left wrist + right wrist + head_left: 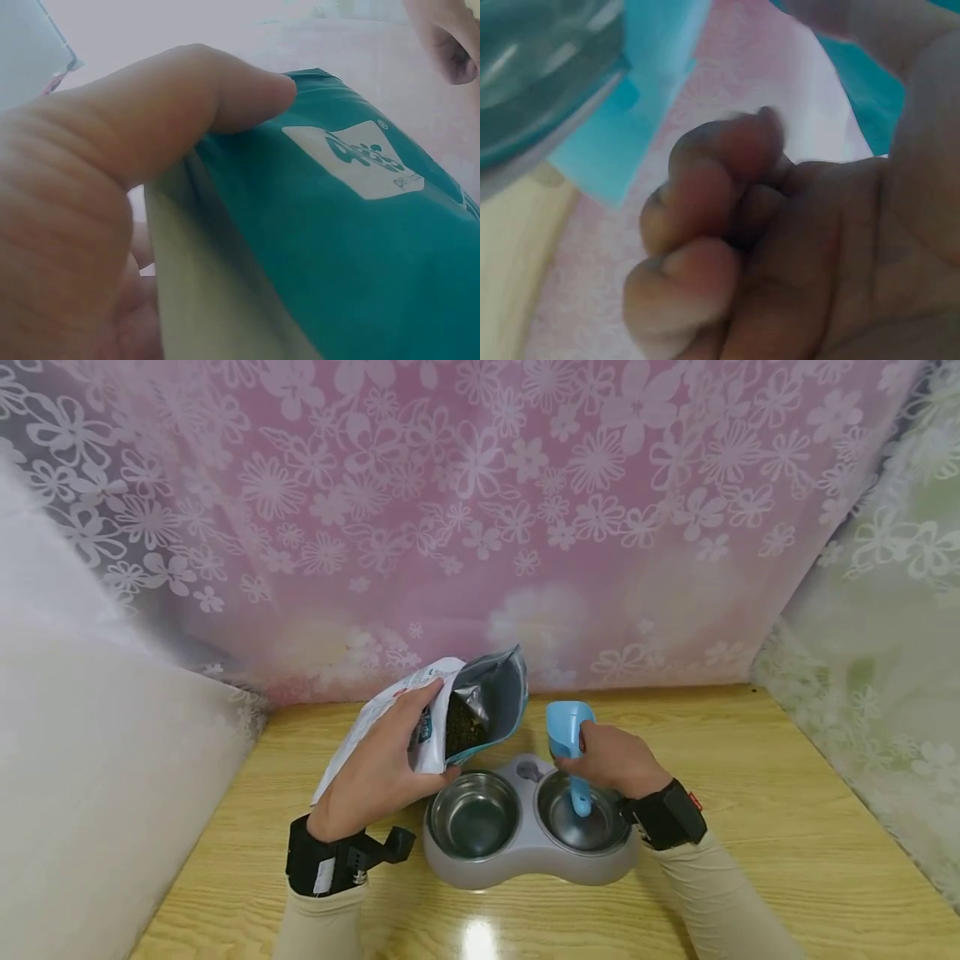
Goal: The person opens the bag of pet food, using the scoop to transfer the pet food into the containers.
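Pink cloth [420, 527] with white flowers hangs behind the grey bowl stand [525, 870]. Under the grey bowl stand is a yellow wood table [772, 827]. Just left of the stand and a bit behind it is the bag [504, 702], leaning over, with its wide mouth turned to the right. The left hand [378, 768] grips the bag near its mouth, thumb on one side and fingers on the other. The right hand [622, 760] is over the stand's right end, its fingers bent, pinching the blue scoop [567, 722] by the handle. The scoop's cup is at the back of the stand, apart from the bag, and its handle end hangs over the right steel bowl [570, 837]. I can't tell if the cup has anything in it.

Dark little bits [463, 727] lie inside the bag, close to its low edge, so they could spill. It seems best to tip the bag gently, hold its mouth wide and dip the scoop in slowly. A level cup helps, and so does a firm thumb.
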A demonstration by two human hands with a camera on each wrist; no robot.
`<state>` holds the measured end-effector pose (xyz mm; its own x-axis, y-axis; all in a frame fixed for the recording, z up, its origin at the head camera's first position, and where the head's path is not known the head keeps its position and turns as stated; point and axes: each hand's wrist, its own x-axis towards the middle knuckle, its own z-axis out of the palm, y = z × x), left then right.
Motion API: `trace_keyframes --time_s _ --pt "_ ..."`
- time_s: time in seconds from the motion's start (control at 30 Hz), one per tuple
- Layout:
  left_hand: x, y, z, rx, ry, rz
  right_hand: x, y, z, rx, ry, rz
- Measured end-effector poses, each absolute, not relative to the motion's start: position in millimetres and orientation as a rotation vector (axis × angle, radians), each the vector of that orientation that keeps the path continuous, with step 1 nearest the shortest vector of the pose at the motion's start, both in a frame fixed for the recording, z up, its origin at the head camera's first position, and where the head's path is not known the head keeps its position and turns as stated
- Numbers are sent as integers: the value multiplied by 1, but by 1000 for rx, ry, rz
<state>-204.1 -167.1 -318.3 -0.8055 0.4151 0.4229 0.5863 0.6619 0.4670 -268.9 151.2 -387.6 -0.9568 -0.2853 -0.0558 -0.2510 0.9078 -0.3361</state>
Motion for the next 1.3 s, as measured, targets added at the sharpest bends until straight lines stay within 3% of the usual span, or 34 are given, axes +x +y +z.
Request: trace_keyframes --time_s 0.33,0.73,1.1,1.3 --pt "-203 -168 -318 -786 -2613 -871 -272 151 -391 -222 2855 -439" --pt "-202 -168 -318 -791 -2613 -858 -277 157 -394 -271 2918 -471" --pt "-202 -168 -318 -803 -2613 -859 -279 160 -387 -320 3083 -828" --pt "-202 -167 -317 -815 -2603 -847 -273 158 -369 -304 3082 -1407"
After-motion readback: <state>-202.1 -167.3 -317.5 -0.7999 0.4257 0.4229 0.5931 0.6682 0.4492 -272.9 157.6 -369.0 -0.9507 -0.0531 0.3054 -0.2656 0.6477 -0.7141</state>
